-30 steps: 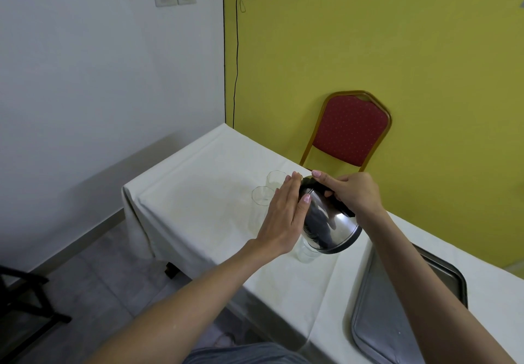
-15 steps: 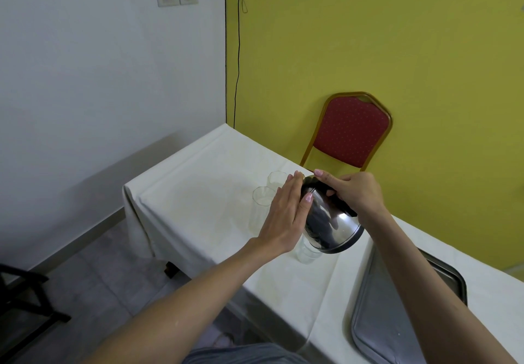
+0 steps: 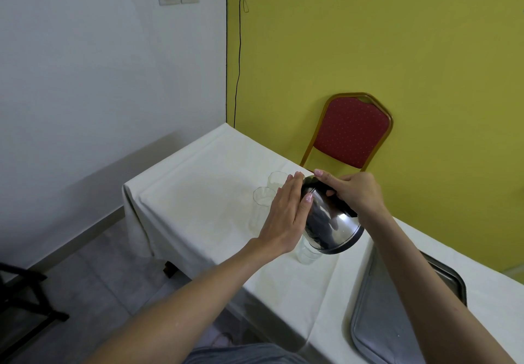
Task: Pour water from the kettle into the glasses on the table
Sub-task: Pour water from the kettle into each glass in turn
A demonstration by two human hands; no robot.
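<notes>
The steel kettle hangs tipped steeply over the table, spout end away from the person, with the right hand wrapped tight round its black handle and the left hand laid flat and open against its left flank, gripping nothing. A short glass stands directly under the kettle's raised base, and two tall glasses stand just left of the kettle, partly hidden by the left hand. Left of the kettle the cloth lies bare out to the table's far corner; right of it a metal tray sits near the front edge, and a red chair stands behind.
</notes>
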